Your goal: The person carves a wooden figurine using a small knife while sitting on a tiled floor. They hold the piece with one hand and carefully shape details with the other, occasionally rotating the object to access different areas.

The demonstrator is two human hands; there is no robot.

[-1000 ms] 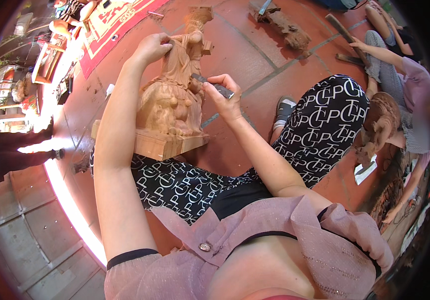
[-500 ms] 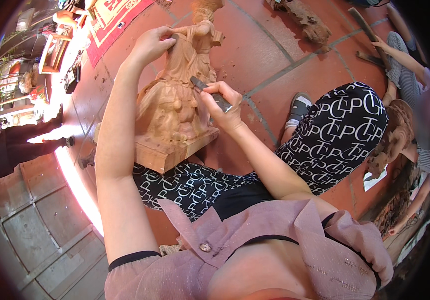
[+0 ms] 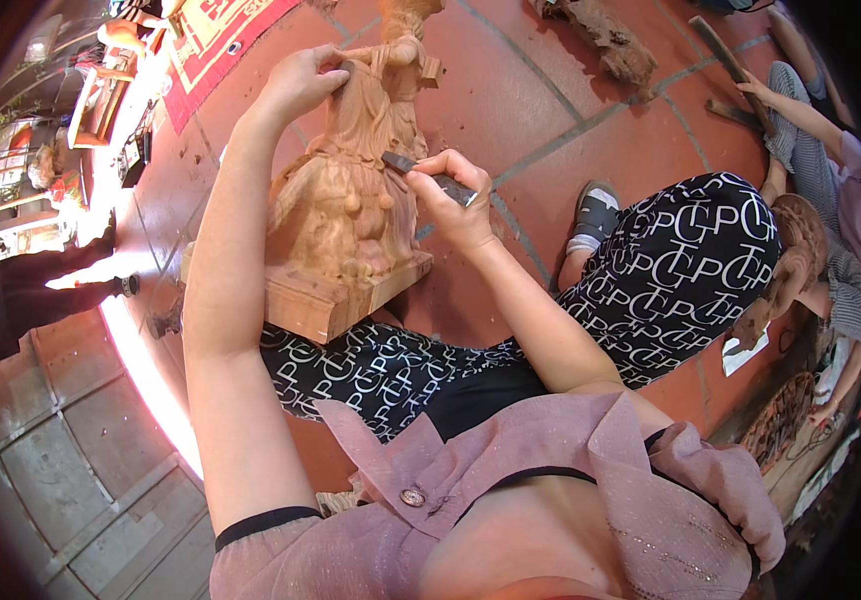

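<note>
Chisel (image 3: 430, 178) right of carving (image 3: 350, 200)
</note>
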